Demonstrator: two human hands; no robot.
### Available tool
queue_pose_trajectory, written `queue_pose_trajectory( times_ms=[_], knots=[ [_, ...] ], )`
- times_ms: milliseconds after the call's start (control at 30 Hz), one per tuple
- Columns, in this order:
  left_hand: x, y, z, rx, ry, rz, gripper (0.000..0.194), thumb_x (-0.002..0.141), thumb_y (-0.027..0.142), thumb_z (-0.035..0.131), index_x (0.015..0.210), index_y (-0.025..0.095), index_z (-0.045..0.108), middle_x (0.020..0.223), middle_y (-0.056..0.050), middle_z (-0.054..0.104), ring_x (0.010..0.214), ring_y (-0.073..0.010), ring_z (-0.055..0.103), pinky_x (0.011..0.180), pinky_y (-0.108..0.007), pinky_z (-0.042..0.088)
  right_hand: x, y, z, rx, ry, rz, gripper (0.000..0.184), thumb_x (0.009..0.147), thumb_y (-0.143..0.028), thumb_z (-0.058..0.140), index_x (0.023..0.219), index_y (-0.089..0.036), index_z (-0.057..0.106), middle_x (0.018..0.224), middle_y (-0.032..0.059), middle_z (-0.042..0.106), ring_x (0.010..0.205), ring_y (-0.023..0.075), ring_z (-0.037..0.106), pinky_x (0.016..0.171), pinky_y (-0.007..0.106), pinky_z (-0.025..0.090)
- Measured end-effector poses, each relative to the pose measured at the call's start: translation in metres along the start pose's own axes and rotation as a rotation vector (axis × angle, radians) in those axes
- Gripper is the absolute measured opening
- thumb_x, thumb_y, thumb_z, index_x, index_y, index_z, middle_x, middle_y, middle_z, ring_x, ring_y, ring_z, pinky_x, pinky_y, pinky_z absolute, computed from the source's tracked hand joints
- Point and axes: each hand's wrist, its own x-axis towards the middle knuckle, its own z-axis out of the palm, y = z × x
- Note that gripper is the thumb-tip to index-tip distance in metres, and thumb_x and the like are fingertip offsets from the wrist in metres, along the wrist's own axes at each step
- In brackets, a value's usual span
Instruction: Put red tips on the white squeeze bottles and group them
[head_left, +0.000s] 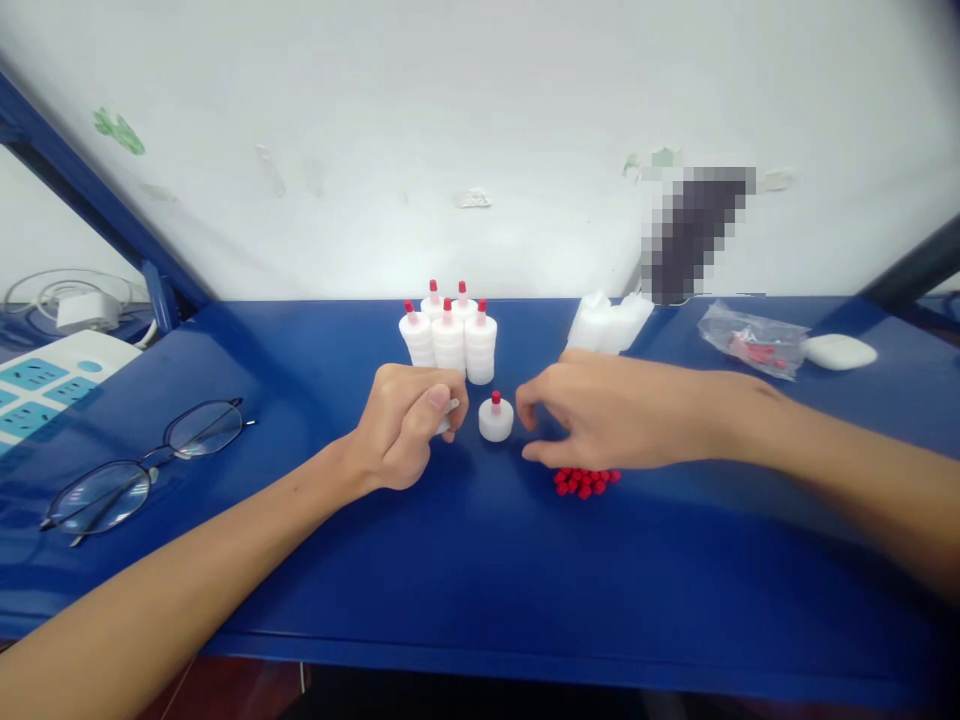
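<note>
My left hand is closed round a small white plastic piece, mostly hidden by the thumb and fingers. Just right of that fist, a low round white cap with a red tip stands upright on the blue table. My right hand hovers on the cap's other side, thumb and fingers apart, holding nothing I can see. Below its palm lies a cluster of small red tips, partly covered by the hand. Behind the left hand stand several white bottles with red-tipped nozzles.
White bottles without caps lie beyond my right hand. Farther right are a clear plastic bag with red pieces and a white rounded object. Eyeglasses and a power strip lie at left. A white wall rises behind.
</note>
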Motion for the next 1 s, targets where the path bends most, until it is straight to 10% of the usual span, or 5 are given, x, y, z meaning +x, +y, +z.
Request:
queue_pose_trajectory(
  times_ms=[233, 533, 1000],
  knots=[
    [-0.001, 0.000, 0.000, 0.098, -0.024, 0.042, 0.022, 0.080, 0.016, 0.039, 0.067, 0.016, 0.057, 0.055, 0.000, 0.057, 0.048, -0.0118, 0.047, 0.051, -0.026, 0.037, 0.000, -0.002, 0.004, 0.000, -0.025, -0.076, 0.015, 0.081, -0.018, 0.061, 0.067, -0.019, 0.065, 0.054, -0.0020, 0.056, 0.046, 0.0101, 0.048, 0.045, 0.025, 0.029],
    [-0.001, 0.004, 0.007, 0.231, 0.020, 0.190, 0.021, 0.086, 0.010, 0.034, 0.076, 0.017, 0.052, 0.063, 0.000, 0.054, 0.053, -0.0110, 0.045, 0.052, -0.025, 0.036, 0.002, -0.021, -0.007, 0.126, 0.432, -0.197, 0.003, 0.084, -0.023, 0.065, 0.083, -0.019, 0.066, 0.060, -0.0062, 0.054, 0.050, 0.0063, 0.044, 0.052, 0.021, 0.033],
    [0.001, 0.006, 0.010, 0.165, 0.076, 0.153, 0.033, 0.099, 0.037, 0.035, 0.078, 0.017, 0.052, 0.068, -0.002, 0.063, 0.051, -0.0105, 0.051, 0.049, -0.023, 0.040, 0.006, -0.026, 0.009, 0.153, 0.500, -0.290, 0.010, 0.090, -0.021, 0.060, 0.084, -0.018, 0.067, 0.066, -0.0050, 0.065, 0.053, 0.0059, 0.052, 0.054, 0.020, 0.037]
  ],
)
